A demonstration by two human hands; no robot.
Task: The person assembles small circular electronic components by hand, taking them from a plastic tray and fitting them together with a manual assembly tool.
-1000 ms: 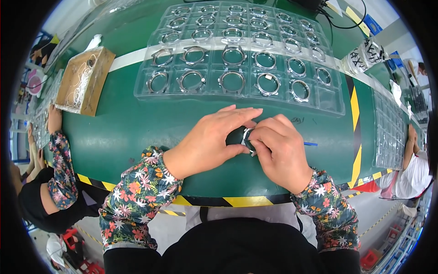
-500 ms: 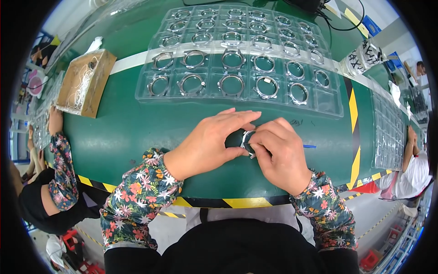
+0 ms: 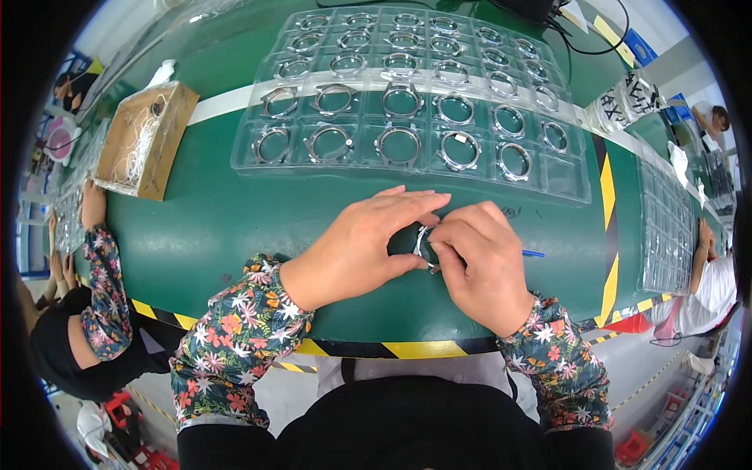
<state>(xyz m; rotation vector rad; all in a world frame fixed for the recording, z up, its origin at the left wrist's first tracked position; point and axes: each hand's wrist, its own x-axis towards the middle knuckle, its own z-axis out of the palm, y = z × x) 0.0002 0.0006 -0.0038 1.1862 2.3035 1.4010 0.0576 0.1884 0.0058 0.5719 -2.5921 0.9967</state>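
Note:
Just above the green table, a silver watch case (image 3: 424, 244) stands on edge between my two hands, partly hidden by fingers. My left hand (image 3: 362, 244) curves around it, thumb at its lower end and fingertips near its upper end. From the right, the fingers of my right hand (image 3: 484, 258) pinch together at the case, covering its right side. Whether they hold something small there is hidden. A thin blue stick (image 3: 533, 254) pokes out beyond the right hand; its other end is out of sight. Beyond my hands lies a clear tray (image 3: 329, 164) with several watch cases (image 3: 398, 146) in its compartments.
At the left, a shallow box (image 3: 178, 153) holds white strings; another person's hand (image 3: 94, 205) is near it. A white tub (image 3: 623, 106) with dark markings stands far right. Another clear tray (image 3: 666, 227) lies rightmost, beside another person's arm (image 3: 699, 254). Striped tape (image 3: 423, 349) lines the table's edge.
My hands keep nearly the same grip on the watch case, which seems slightly turned between the fingers. Little else differs.

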